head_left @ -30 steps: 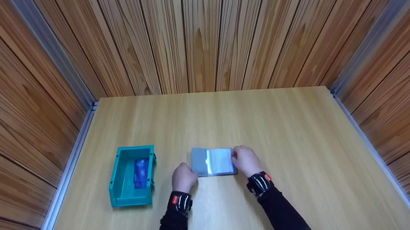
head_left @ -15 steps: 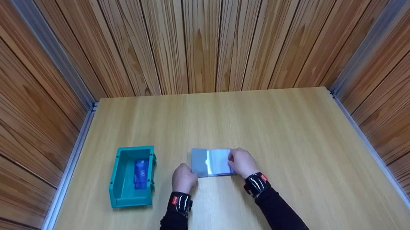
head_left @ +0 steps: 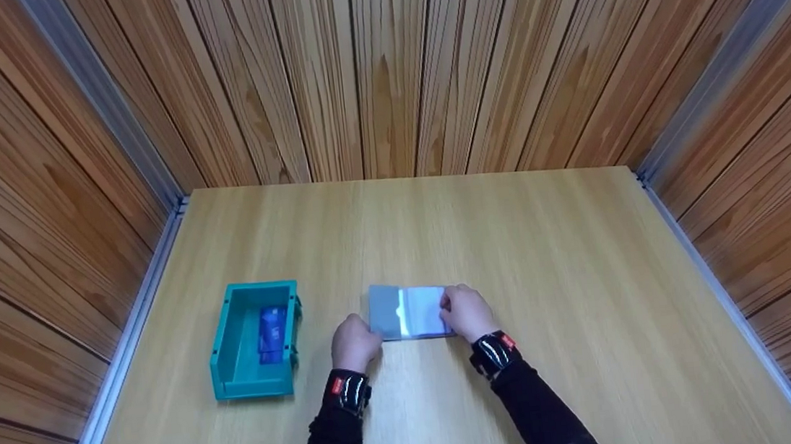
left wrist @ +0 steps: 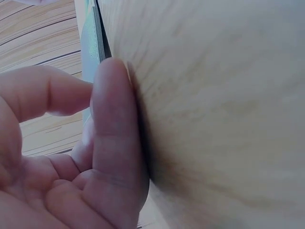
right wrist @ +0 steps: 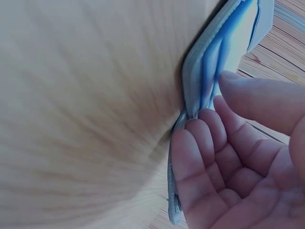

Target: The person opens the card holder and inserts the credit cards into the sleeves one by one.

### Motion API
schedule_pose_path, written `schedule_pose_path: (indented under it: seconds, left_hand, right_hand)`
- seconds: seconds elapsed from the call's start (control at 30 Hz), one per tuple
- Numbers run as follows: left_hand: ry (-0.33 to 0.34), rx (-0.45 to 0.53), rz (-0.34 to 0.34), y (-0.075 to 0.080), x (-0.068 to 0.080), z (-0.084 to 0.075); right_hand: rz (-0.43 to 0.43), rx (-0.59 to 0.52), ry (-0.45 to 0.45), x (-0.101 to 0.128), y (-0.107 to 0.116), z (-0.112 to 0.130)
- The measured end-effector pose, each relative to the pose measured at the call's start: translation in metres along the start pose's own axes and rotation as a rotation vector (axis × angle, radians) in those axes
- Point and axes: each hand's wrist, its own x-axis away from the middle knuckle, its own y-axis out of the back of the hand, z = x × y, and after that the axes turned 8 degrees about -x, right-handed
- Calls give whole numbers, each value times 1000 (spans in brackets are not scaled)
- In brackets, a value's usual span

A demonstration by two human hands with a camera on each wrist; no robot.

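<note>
A grey card holder (head_left: pixel 404 313) with clear sleeves lies spread out on the wooden table (head_left: pixel 551 250). My left hand (head_left: pixel 354 343) sits at its near left corner, thumb and forefinger curled at the edge of the grey cover (left wrist: pixel 93 43). My right hand (head_left: pixel 467 313) covers the holder's right side. In the right wrist view its curled fingertips (right wrist: pixel 202 121) touch the bluish sleeves (right wrist: pixel 219 57), with the thumb just above them. A teal bin (head_left: pixel 260 287) to the left holds a blue card (head_left: pixel 272 334).
Wood-panelled walls close in the table at the back and on both sides, with metal strips (head_left: pixel 130 334) along the side edges. Bare tabletop stretches behind and to the right of the holder.
My right hand has slid a little to the left, further over the holder's sleeves. The left hand, the holder and the bin have stayed put.
</note>
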Motion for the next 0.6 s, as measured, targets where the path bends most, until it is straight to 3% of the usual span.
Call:
schedule_pose_path:
  seconds: [0.37, 0.6]
  left_hand:
    - [9, -5, -1, 1, 1, -1]
    - [-16, 19, -87, 3, 0, -1]
  right_hand:
    - [12, 3, -18, 0, -1, 0]
    - [15, 10, -18, 0, 0, 0]
